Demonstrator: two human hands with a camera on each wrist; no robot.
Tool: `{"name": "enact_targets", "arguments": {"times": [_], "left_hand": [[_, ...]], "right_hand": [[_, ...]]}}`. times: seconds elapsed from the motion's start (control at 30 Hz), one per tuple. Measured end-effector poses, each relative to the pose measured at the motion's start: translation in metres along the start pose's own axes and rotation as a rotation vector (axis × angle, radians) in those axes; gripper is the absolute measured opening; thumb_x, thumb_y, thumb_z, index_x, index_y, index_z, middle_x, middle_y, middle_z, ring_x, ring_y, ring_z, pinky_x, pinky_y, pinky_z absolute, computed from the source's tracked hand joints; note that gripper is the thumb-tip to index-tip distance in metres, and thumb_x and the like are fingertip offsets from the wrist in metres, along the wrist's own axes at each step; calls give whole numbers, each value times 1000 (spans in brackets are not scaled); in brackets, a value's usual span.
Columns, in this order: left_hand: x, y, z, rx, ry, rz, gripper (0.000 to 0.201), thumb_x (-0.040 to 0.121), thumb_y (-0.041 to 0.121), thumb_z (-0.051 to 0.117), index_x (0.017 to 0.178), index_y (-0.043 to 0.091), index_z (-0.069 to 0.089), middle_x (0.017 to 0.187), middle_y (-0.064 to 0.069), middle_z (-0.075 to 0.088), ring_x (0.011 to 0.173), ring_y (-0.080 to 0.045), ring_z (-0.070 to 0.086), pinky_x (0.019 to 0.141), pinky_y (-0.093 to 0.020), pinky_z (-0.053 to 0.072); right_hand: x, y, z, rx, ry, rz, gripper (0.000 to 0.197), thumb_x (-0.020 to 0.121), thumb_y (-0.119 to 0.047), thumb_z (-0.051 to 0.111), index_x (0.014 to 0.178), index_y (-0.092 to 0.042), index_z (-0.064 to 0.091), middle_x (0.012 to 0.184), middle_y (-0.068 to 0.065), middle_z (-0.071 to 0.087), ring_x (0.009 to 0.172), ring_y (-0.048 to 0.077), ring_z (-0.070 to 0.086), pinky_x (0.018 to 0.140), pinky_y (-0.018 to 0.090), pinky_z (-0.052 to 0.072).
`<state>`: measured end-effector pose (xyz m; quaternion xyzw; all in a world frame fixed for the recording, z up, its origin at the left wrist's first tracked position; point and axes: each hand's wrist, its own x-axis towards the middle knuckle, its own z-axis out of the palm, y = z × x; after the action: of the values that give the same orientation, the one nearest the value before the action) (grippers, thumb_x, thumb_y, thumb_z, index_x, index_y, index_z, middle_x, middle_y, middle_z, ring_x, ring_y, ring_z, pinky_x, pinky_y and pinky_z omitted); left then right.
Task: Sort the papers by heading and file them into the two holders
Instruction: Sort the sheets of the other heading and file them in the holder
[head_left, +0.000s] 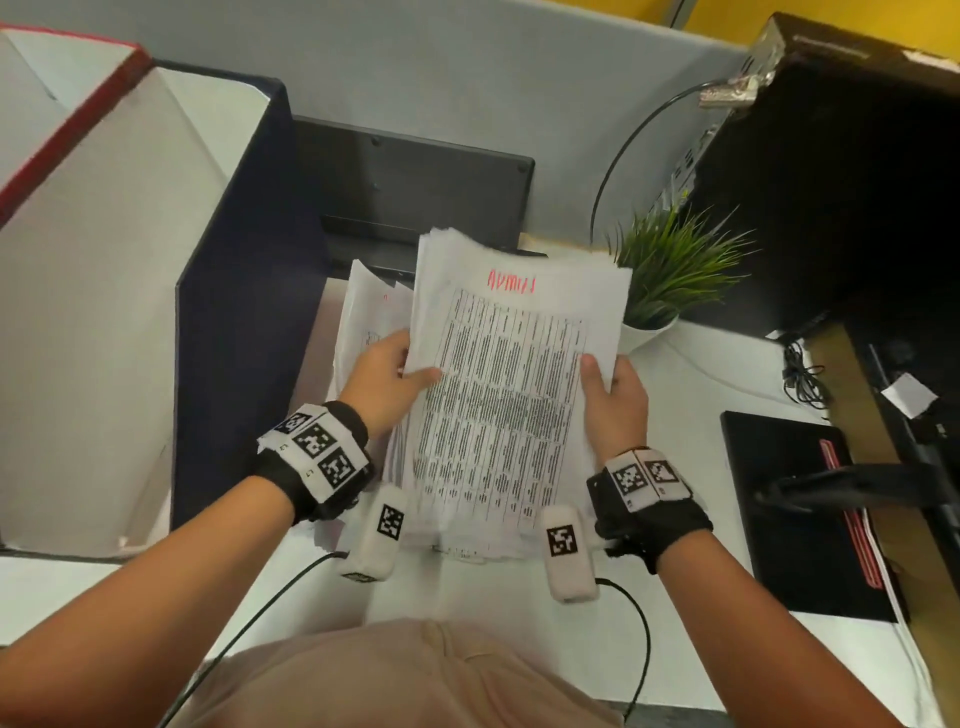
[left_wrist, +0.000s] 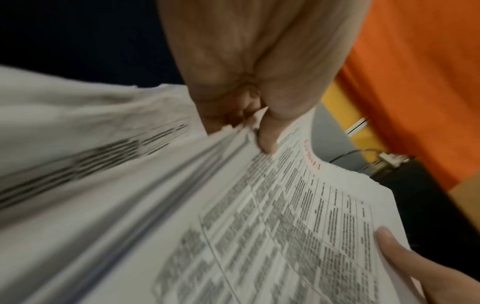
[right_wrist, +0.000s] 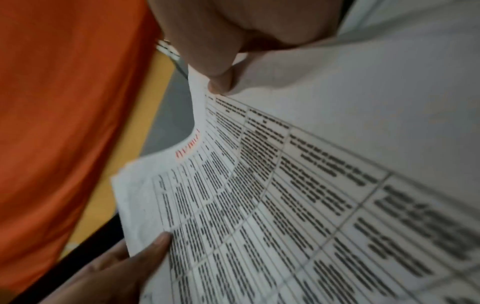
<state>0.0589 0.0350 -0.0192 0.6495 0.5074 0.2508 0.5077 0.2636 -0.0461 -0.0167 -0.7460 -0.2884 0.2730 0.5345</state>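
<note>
A thick stack of papers (head_left: 509, 395) with printed tables and a red handwritten heading (head_left: 511, 281) is held up over the desk. My left hand (head_left: 395, 379) grips the stack's left edge, thumb on top (left_wrist: 267, 139). At the right edge my right hand (head_left: 608, 389) pinches the stack, its thumb lying on the top sheet (right_wrist: 221, 82). A second batch of sheets (head_left: 363, 322) fans out behind the left hand. Two tall holders stand at the left: a red-edged one (head_left: 62, 119) and a dark blue one (head_left: 228, 312).
A potted green plant (head_left: 670, 270) stands just right of the stack. A black monitor base (head_left: 415, 192) sits behind it. A dark notebook (head_left: 795, 509) lies on the white desk (head_left: 701, 374) at the right, beside a black computer case (head_left: 831, 182) and cables.
</note>
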Motion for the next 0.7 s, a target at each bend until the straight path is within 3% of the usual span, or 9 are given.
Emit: {"name": "enact_targets", "arguments": {"times": [0.1, 0.17, 0.23, 0.37, 0.43, 0.5, 0.57, 0.63, 0.7], "left_hand": [[-4, 27, -13, -79, 162, 202, 37, 89, 10, 59, 125, 12, 51, 115, 5, 59, 100, -4, 58, 75, -6, 48], [-11, 43, -22, -191, 199, 332, 35, 88, 8, 60, 121, 19, 52, 113, 10, 60, 103, 1, 59, 82, -9, 48], [-19, 49, -28, -273, 222, 378, 35, 87, 9, 63, 116, 26, 53, 112, 14, 62, 105, 0, 61, 85, -14, 49], [-28, 46, -19, -276, 225, 274, 25, 84, 15, 67, 100, 31, 56, 101, -3, 64, 93, -15, 61, 85, -35, 53], [-29, 48, -12, -243, 276, 243, 17, 85, 17, 65, 90, 30, 56, 92, -11, 61, 83, -19, 56, 78, -40, 51], [-27, 54, -14, -271, 344, 264, 11, 85, 18, 66, 89, 24, 58, 90, -9, 62, 82, -17, 57, 76, -38, 53], [-25, 56, -19, -329, 332, 306, 14, 82, 22, 69, 95, 24, 62, 93, 3, 67, 86, -8, 64, 74, -24, 55], [-25, 50, -20, -349, 275, 272, 32, 74, 30, 74, 104, 20, 65, 98, 10, 69, 91, -1, 66, 74, -17, 53], [-24, 33, -14, -302, 213, 129, 56, 65, 36, 77, 115, 15, 62, 105, 8, 68, 98, -4, 65, 83, -25, 54]], "right_hand": [[-5, -36, -3, 190, -3, -153, 19, 95, -20, 50, 114, -20, 54, 113, -4, 62, 106, 10, 60, 88, 22, 52], [-8, -56, -6, 299, -30, -248, 24, 94, -21, 52, 118, -22, 52, 117, -8, 61, 112, 7, 59, 95, 22, 50], [-11, -65, -7, 396, -68, -262, 30, 89, -18, 60, 119, -19, 53, 115, -9, 64, 110, 3, 61, 91, 19, 51], [-21, -62, 4, 399, -114, -174, 25, 79, -7, 71, 89, -26, 58, 78, -24, 66, 79, -14, 64, 69, 6, 51], [-23, -65, 7, 408, -93, -168, 26, 77, -6, 72, 86, -26, 58, 76, -24, 66, 75, -16, 63, 69, 5, 51], [-20, -72, 6, 417, -72, -195, 28, 76, -9, 74, 92, -26, 60, 84, -20, 68, 83, -10, 65, 77, 11, 53], [-17, -76, 1, 424, -78, -213, 32, 73, -10, 77, 95, -25, 61, 83, -20, 71, 87, -7, 66, 77, 13, 54], [-19, -69, -1, 392, -106, -207, 35, 70, -7, 79, 94, -25, 60, 78, -24, 71, 83, -10, 65, 69, 9, 53], [-26, -53, 3, 324, -140, -152, 36, 69, -4, 78, 100, -17, 63, 80, -18, 71, 81, -8, 67, 65, 10, 53]]}}
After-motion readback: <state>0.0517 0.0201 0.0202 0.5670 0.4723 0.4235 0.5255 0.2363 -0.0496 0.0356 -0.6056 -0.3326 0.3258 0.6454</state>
